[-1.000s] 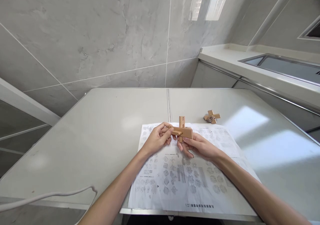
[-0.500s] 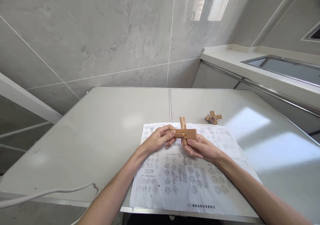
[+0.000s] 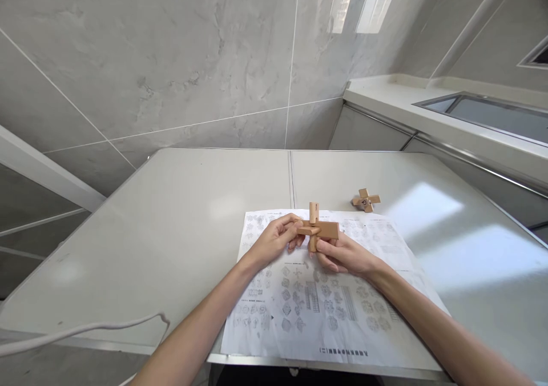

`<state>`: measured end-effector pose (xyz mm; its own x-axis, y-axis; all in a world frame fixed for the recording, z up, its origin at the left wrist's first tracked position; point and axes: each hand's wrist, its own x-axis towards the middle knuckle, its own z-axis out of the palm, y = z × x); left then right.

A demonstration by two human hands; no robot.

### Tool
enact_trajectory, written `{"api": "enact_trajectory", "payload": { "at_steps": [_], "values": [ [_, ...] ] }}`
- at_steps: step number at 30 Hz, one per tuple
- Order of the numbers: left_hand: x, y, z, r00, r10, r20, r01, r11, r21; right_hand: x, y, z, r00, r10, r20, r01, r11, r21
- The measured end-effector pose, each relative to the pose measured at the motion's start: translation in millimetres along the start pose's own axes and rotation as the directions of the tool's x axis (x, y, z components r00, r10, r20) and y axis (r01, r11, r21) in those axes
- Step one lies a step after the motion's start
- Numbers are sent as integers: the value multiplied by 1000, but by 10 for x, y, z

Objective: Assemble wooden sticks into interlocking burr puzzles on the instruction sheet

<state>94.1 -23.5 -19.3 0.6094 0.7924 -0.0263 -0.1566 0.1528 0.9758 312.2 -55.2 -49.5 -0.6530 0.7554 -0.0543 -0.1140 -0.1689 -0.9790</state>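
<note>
Both my hands hold a wooden puzzle cross a little above a printed instruction sheet. My left hand pinches the left end of its horizontal bar with curled fingers. My right hand grips it from below and from the right, fingers closed around the lower part. An upright wooden bar sticks up through the middle. A second, smaller wooden cross puzzle lies on the table beyond the sheet, to the right, out of reach of either hand.
The grey table meets a tiled wall at the back. A white cable trails over its near left edge. A counter with a sunken steel sink runs along the right.
The horizontal bar has slid a little to the right through the upright piece, and my hands have closed in on it. The small cross on the table stays put.
</note>
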Motion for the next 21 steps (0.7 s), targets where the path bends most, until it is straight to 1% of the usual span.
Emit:
{"api": "enact_trajectory", "payload": {
  "at_steps": [2,4,7,10,12,15,18,21],
  "values": [
    [8,-21,-2,1000,-15,-26,13,998,-61,7,-25,17,999,-2,34,2,1000,-13],
    [19,-39,-12,999,-25,-37,22,996,-91,20,-41,38,999,1,32,-1,1000,-5],
    [40,-46,-22,998,-37,-48,33,995,-90,47,-51,67,1000,13,-11,-12,998,56],
    [57,-33,-15,996,-37,-82,29,994,-101,68,-75,87,998,-6,-63,16,988,155],
    [65,-22,-9,992,-31,-125,15,992,-127,73,-109,87,993,-31,-117,57,970,234],
    [72,-7,-8,981,-37,-191,7,988,-152,77,-170,60,969,-54,-240,137,929,344],
    [73,7,-9,974,-49,-222,13,987,-159,93,-201,1,925,-39,-379,204,891,406],
    [71,27,2,974,-59,-220,24,987,-161,120,-190,-72,873,-34,-486,277,855,438]
  ]
}}
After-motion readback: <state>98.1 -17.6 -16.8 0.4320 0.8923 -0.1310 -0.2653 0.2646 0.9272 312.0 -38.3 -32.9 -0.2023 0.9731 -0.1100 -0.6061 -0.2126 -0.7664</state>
